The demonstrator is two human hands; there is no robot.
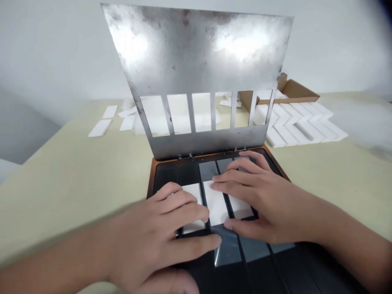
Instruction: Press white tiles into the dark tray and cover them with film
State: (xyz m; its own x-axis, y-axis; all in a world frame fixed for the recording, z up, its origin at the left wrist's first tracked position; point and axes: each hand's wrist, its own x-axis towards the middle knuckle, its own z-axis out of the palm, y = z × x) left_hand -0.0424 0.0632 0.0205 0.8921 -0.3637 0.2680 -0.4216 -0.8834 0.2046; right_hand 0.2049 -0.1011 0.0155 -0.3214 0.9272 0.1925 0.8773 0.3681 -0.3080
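1. Resting flat, the left-hand grip [153, 232] lies open with its fingers spread, clasping nothing. Its fingertips [196, 214] cover most of a white rectangular tile [192, 226] and reach the edge of a second, matching central tile [217, 208].
2. Opened just as wide, the right-hand grip [260, 200] spans that central tile and a third white tile [240, 208], without closing on either.
3. All three tiles lie side by side in separate slots of a black slotted tray with an orange-brown rim [275, 165]. Glossy blue-grey film pieces [226, 249] lie in the same slots, beside the tiles.
4. Hinged to the tray's far edge, a scuffed steel plate with a row of rectangular windows [196, 53] stands raised.
5. Beyond it, on the pale green bench [76, 171], are loose white tiles [101, 122], white tiles laid in a herringbone pattern [300, 122] and an open cardboard box [300, 92].
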